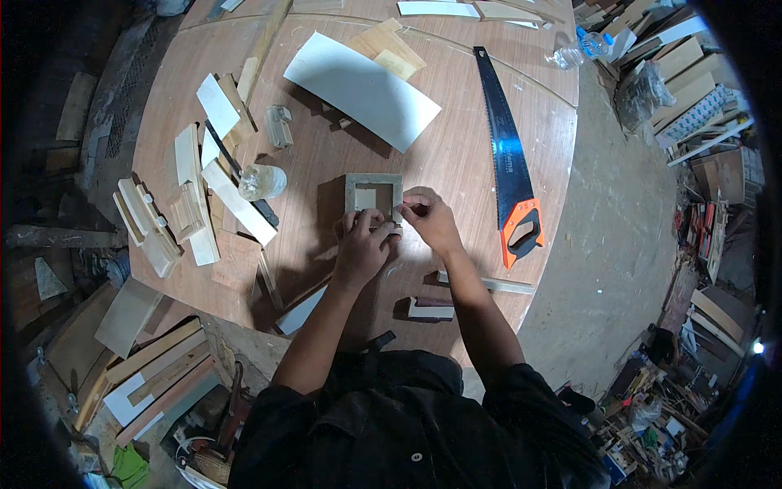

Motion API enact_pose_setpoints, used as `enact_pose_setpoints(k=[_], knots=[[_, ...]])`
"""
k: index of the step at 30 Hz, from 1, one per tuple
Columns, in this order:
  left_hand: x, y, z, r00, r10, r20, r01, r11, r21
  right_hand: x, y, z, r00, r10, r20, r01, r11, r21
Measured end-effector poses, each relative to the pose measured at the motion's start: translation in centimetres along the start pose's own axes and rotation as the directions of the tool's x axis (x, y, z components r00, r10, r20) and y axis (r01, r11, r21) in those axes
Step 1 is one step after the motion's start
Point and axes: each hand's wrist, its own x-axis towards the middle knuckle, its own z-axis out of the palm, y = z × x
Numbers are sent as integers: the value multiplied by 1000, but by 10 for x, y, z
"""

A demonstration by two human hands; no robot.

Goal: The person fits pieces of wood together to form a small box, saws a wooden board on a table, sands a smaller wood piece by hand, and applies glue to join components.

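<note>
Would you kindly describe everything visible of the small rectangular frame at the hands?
The small rectangular frame looks wooden, its greyish rim surrounding an upturned opening with a paler patch inside. It is over the brown tabletop; whether it rests flat is unclear. The left hand holds its near end, partly hiding it, and the right hand is at its right side.

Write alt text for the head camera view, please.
A person's left hand holds the near side of a small rectangular wooden frame on a wood-grain tabletop, with the right hand at the frame's right side. An orange-handled handsaw lies to the right, a white board beyond, and a clear plastic container beside wooden strips to the left.
</note>
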Motion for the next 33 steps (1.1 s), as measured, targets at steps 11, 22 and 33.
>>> enact_pose_setpoints(k=[11, 22, 33], knots=[[-1, -1, 4, 999, 12, -35, -11, 1000, 2, -1, -7, -2, 1000, 18, 6, -18, 1000, -4], [-2, 0, 7, 998, 8, -62, -7, 1000, 7, -1, 3, -1, 999, 26, 34, -25, 1000, -19], [-2, 0, 6, 998, -3, -60, 2, 1000, -3, 0, 1, 0, 998, 51, 31, -51, 999, -15]])
